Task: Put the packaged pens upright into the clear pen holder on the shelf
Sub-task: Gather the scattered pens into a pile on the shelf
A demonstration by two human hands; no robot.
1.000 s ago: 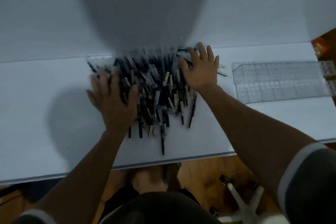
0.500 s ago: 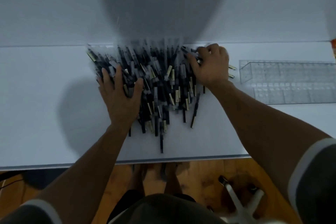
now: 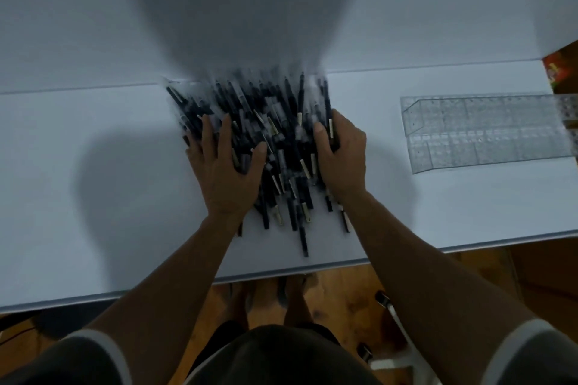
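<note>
While the left hand (image 3: 226,172) lies flat, fingers spread wide, on the left side of the heap of packaged pens (image 3: 281,134), I see the right hand (image 3: 342,159) curled round several pens at the heap's right edge, thumb on top. The heap occupies mid-frame on the white bench (image 3: 93,197). Well apart, at the right of the frame, the clear pen holder (image 3: 488,131) sits on the same bench.

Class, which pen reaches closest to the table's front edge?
The lone dark pen jutting from the near side of the pile, midway along; all others stop farther back.
</note>
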